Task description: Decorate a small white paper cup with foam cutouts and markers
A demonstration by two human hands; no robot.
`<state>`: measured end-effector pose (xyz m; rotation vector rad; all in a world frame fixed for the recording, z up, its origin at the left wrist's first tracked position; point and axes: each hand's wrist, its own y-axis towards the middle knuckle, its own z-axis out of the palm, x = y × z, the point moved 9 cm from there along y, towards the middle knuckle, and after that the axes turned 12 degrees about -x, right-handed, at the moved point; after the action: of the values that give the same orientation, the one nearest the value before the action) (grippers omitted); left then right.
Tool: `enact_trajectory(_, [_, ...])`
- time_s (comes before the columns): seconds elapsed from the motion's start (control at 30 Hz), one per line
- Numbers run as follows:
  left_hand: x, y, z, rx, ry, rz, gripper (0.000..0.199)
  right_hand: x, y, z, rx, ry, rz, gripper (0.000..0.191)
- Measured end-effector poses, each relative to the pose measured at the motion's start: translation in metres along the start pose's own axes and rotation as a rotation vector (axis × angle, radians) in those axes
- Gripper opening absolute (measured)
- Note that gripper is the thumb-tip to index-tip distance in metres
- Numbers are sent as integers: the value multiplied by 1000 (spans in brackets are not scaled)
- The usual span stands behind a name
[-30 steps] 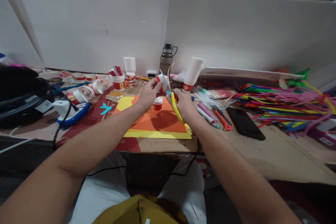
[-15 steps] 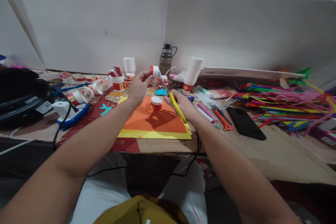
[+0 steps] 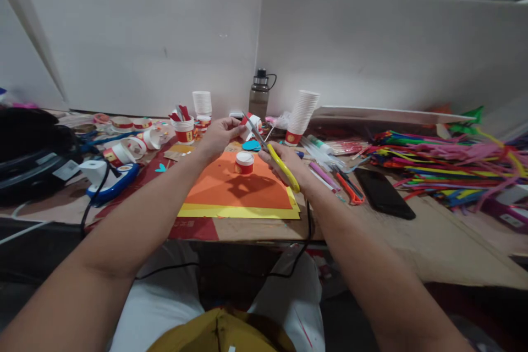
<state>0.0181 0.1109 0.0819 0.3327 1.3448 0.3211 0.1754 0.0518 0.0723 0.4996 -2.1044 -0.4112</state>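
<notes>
My left hand (image 3: 223, 136) pinches a cut piece of red-and-white paper cup (image 3: 251, 123), held up above the far edge of the coloured sheets. Yellow-handled scissors (image 3: 282, 166) are in my right hand (image 3: 284, 160), their blades slanting up and left to the cup piece. Whether the blades bite into the paper I cannot tell. Below my hands a small red-and-white cup (image 3: 245, 163) stands on orange paper (image 3: 235, 192), with yellow sheets (image 3: 243, 213) beneath. A blue paper cutout (image 3: 251, 145) lies just behind it.
Stacked paper cups (image 3: 304, 113) and a water bottle (image 3: 259, 96) stand at the back. To the right are a box cutter (image 3: 350, 189), a black phone (image 3: 384, 193) and a heap of pipe cleaners (image 3: 449, 162). A blue-and-white glue gun stand (image 3: 111, 181) with a cable sits left.
The cup piece in my left hand has come down and turned, now showing more of its red side. My right hand keeps the scissors, whose blades have swung further left.
</notes>
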Motion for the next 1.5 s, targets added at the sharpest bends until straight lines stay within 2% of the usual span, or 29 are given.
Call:
enact_trajectory(0.13, [-1, 4, -4, 38, 49, -2, 28, 1, -1, 2, 39, 38, 28, 35])
enact_trajectory(0.33, [-8, 0, 0, 110, 87, 39, 28, -2, -3, 2, 22, 65, 97, 33])
enact_trajectory(0.47, [-12, -3, 2, 103, 72, 47, 30, -4, -5, 3, 4, 154, 154, 33])
enact_trajectory(0.6, [-13, 2, -9, -7, -138, 2, 35, -1, -7, 2, -61, 269, 173, 35])
enact_trajectory(0.73, [-3, 9, -23, -148, -254, -96, 37, -2, -6, -4, -150, 310, 203, 35])
enact_trajectory(0.97, [18, 13, -42, -423, -483, -321, 33, 3, -7, -9, -158, 317, 182, 34])
enact_trajectory(1.1, [22, 12, -41, -405, -516, -408, 30, 3, -7, -9, -184, 280, 182, 35])
enact_trajectory(1.17, [21, 12, -44, -414, -502, -375, 27, 1, -6, -8, -192, 273, 182, 36])
enact_trajectory(1.3, [8, 17, -54, -463, -478, -153, 15, -5, -4, -9, -214, 254, 184, 39])
enact_trajectory(1.5, [-8, 16, -55, -416, -266, 74, 2, -8, -2, -6, -149, 215, 127, 41])
